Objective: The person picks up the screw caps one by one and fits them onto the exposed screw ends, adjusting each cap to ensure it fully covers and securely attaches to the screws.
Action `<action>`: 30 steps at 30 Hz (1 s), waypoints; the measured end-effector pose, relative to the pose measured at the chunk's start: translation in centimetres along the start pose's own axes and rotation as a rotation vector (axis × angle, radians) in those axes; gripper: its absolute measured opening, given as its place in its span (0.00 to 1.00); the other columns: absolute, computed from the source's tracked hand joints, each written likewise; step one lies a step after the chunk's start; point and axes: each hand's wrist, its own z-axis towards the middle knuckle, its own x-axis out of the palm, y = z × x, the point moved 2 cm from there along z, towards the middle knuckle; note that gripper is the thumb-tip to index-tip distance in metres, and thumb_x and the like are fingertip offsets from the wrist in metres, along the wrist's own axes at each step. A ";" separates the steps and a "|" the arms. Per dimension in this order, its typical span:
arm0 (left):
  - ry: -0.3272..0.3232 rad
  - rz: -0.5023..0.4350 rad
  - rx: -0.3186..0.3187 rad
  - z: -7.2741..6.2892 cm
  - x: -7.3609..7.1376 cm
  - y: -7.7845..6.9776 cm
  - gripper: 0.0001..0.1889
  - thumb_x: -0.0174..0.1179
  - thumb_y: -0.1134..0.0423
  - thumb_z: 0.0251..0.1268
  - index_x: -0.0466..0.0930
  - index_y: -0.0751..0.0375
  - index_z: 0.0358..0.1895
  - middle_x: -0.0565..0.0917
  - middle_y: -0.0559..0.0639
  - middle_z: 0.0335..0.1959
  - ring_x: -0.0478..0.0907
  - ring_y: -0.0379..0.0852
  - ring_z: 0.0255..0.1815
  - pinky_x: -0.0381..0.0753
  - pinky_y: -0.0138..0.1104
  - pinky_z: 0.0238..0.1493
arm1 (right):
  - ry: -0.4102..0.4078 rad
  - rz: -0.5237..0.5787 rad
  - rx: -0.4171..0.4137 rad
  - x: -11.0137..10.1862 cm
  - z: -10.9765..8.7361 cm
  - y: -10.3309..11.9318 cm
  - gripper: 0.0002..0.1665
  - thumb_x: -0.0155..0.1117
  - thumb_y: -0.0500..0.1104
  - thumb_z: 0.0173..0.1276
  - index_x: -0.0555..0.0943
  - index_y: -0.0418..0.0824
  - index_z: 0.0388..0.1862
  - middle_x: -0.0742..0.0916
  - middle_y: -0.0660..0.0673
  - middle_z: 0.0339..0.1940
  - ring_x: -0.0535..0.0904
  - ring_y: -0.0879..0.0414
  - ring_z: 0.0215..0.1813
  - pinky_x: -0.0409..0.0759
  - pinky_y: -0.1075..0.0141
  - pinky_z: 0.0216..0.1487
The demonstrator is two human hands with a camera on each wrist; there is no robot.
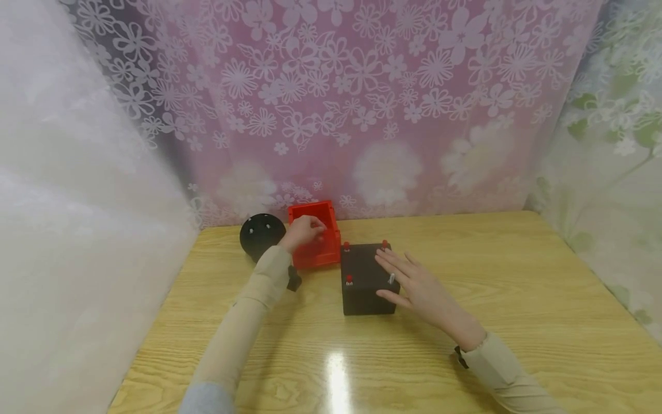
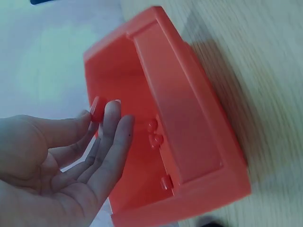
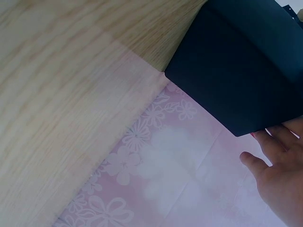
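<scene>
Between thumb and fingertips, my left hand (image 1: 302,231) pinches a small red cap (image 2: 98,109) over the open red bin (image 1: 316,259). More red caps (image 2: 155,140) lie on the bin floor in the left wrist view. My right hand (image 1: 424,290) rests on the right side of a black box (image 1: 367,302), fingers extended over its top and thumb low at the front. Three of the box's corners carry red caps (image 1: 349,280). The near right corner shows a bare metal bolt (image 1: 391,278), close to my right fingers.
Left of the bin stands a round black piece (image 1: 258,241) with several metal bolts on its top, partly behind my left forearm. A flowered curtain (image 1: 310,115) hangs along the back edge of the wooden table (image 1: 465,247).
</scene>
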 end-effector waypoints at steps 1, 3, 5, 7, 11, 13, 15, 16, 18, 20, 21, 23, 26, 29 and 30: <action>-0.003 -0.016 0.004 -0.2 0.0 -0.1 0.13 0.60 0.62 0.75 0.84 0.65 0.55 0.87 0.59 0.47 0.86 0.51 0.42 0.84 0.42 0.56 | 0.001 0.000 0.001 0.0 0.0 0.0 0.44 0.47 0.66 0.77 0.69 0.32 0.74 0.74 0.35 0.73 0.72 0.39 0.72 0.59 0.45 0.77; -0.002 -0.045 0.014 -0.5 0.0 -0.3 0.13 0.59 0.62 0.75 0.84 0.65 0.54 0.88 0.59 0.45 0.86 0.51 0.42 0.85 0.41 0.55 | 0.001 0.002 0.001 0.0 0.0 0.0 0.45 0.46 0.67 0.77 0.69 0.32 0.74 0.74 0.35 0.73 0.71 0.39 0.73 0.60 0.44 0.76; 0.002 -0.075 0.023 -0.9 0.0 -0.4 0.14 0.59 0.61 0.76 0.84 0.65 0.55 0.88 0.59 0.44 0.86 0.51 0.42 0.85 0.41 0.54 | -0.004 0.003 -0.002 0.1 0.1 0.0 0.45 0.46 0.67 0.77 0.70 0.31 0.73 0.75 0.34 0.73 0.71 0.39 0.72 0.61 0.42 0.75; 0.006 -0.104 0.025 -1.3 0.0 -0.5 0.14 0.58 0.61 0.76 0.84 0.65 0.55 0.88 0.59 0.45 0.86 0.52 0.43 0.85 0.41 0.55 | -0.013 0.007 -0.004 0.1 0.1 -0.1 0.45 0.45 0.67 0.77 0.70 0.31 0.73 0.75 0.34 0.73 0.72 0.38 0.72 0.63 0.40 0.73; 0.007 -0.144 0.027 -2.1 0.0 -0.7 0.13 0.57 0.61 0.77 0.84 0.64 0.55 0.88 0.58 0.45 0.86 0.51 0.43 0.85 0.41 0.55 | -0.028 0.004 -0.015 0.1 0.1 -0.1 0.45 0.45 0.67 0.78 0.71 0.30 0.72 0.76 0.34 0.72 0.73 0.38 0.71 0.65 0.38 0.71; 0.003 -0.162 0.029 -2.5 0.0 -0.7 0.13 0.57 0.61 0.77 0.84 0.64 0.55 0.88 0.58 0.45 0.86 0.51 0.43 0.85 0.41 0.55 | -0.027 -0.002 -0.016 0.2 0.2 -0.1 0.45 0.45 0.67 0.78 0.71 0.30 0.72 0.76 0.34 0.72 0.73 0.38 0.71 0.66 0.38 0.71; -0.003 -0.184 0.033 -3.0 0.0 -0.8 0.13 0.57 0.61 0.77 0.84 0.63 0.55 0.88 0.58 0.45 0.86 0.51 0.42 0.85 0.41 0.54 | -0.025 -0.004 -0.017 0.2 0.2 -0.1 0.45 0.45 0.67 0.78 0.71 0.30 0.72 0.76 0.34 0.72 0.73 0.38 0.71 0.66 0.38 0.71; -0.006 -0.197 0.034 -3.2 0.0 -0.8 0.13 0.57 0.61 0.77 0.84 0.63 0.55 0.88 0.58 0.44 0.86 0.50 0.41 0.85 0.41 0.54 | -0.023 -0.003 -0.016 0.2 0.2 -0.1 0.45 0.45 0.67 0.78 0.71 0.30 0.72 0.76 0.34 0.72 0.73 0.38 0.71 0.66 0.38 0.71; -0.015 -0.229 0.038 -3.6 0.0 -0.9 0.13 0.58 0.61 0.77 0.84 0.63 0.55 0.88 0.58 0.44 0.86 0.50 0.41 0.85 0.40 0.53 | -0.021 -0.004 -0.017 0.1 0.2 -0.1 0.45 0.45 0.67 0.78 0.71 0.30 0.72 0.76 0.34 0.72 0.73 0.37 0.71 0.66 0.38 0.70; -0.024 -0.257 0.048 -4.0 0.0 -1.0 0.13 0.58 0.61 0.77 0.84 0.63 0.55 0.88 0.58 0.44 0.86 0.50 0.41 0.86 0.39 0.52 | -0.019 -0.001 -0.015 0.1 0.2 0.0 0.45 0.45 0.67 0.78 0.71 0.30 0.72 0.76 0.33 0.72 0.73 0.37 0.71 0.66 0.37 0.70; -0.027 -0.272 0.055 -4.2 0.1 -1.1 0.13 0.58 0.62 0.77 0.84 0.64 0.55 0.87 0.59 0.45 0.86 0.51 0.41 0.86 0.39 0.52 | -0.017 0.000 -0.014 0.1 0.2 0.0 0.45 0.45 0.67 0.78 0.71 0.30 0.72 0.76 0.33 0.72 0.73 0.37 0.71 0.66 0.38 0.70; -0.034 -0.290 0.072 -4.6 0.1 -1.4 0.13 0.57 0.62 0.77 0.84 0.65 0.55 0.87 0.60 0.45 0.86 0.53 0.43 0.86 0.39 0.52 | -0.010 0.000 -0.008 0.0 0.2 0.0 0.46 0.45 0.67 0.78 0.70 0.30 0.72 0.75 0.34 0.72 0.72 0.37 0.71 0.65 0.38 0.71; -0.037 -0.296 0.099 -5.3 0.1 -1.9 0.13 0.57 0.61 0.77 0.84 0.65 0.55 0.87 0.62 0.47 0.86 0.57 0.46 0.86 0.41 0.53 | 0.006 0.000 0.004 0.0 0.2 0.0 0.45 0.45 0.67 0.77 0.70 0.31 0.73 0.75 0.34 0.73 0.72 0.38 0.72 0.63 0.40 0.74; -0.027 -0.312 0.129 -6.1 0.2 -2.4 0.14 0.57 0.61 0.77 0.83 0.66 0.56 0.87 0.64 0.48 0.85 0.60 0.48 0.85 0.44 0.55 | 0.016 0.000 0.012 0.0 0.2 0.1 0.45 0.46 0.67 0.77 0.69 0.31 0.74 0.74 0.35 0.73 0.71 0.38 0.72 0.60 0.43 0.76; -0.020 -0.324 0.135 -6.3 0.2 -2.6 0.15 0.57 0.60 0.77 0.83 0.66 0.56 0.87 0.64 0.49 0.85 0.61 0.49 0.84 0.45 0.55 | 0.018 0.002 0.012 0.0 0.2 0.1 0.45 0.46 0.67 0.77 0.69 0.31 0.74 0.74 0.34 0.73 0.71 0.38 0.73 0.60 0.43 0.76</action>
